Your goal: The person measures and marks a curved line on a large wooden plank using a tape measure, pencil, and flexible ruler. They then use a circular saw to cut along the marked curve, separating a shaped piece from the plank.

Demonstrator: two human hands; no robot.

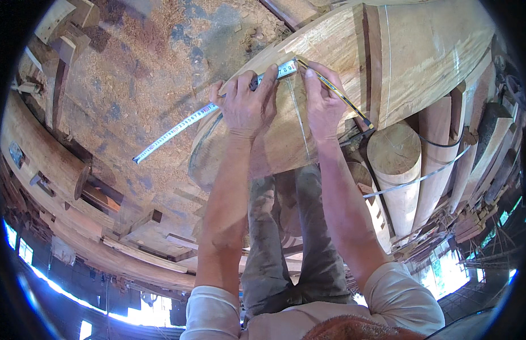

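Note:
A pale, thick wooden beam with a curved outline (325, 48) lies under both hands. Across it runs a white tape measure blade (181, 126), its free end reaching past the beam's left edge. My left hand (249, 107) is closed on the blade, thumb and fingers pressing it at the wood. To its right, my right hand (324, 105) grips a yellow-and-black striped pencil (345, 99), whose upper end meets the blade's right end. A thin pale line (298, 116) crosses the wood between my hands. The tape's case cannot be made out.
Sawdust and shavings cover the floor (127, 79) on the left. Round logs (394, 153) and timbers, bound by a strap (419, 177), lie close on the right. A long notched log (47, 147) and wooden blocks (67, 45) are at the left.

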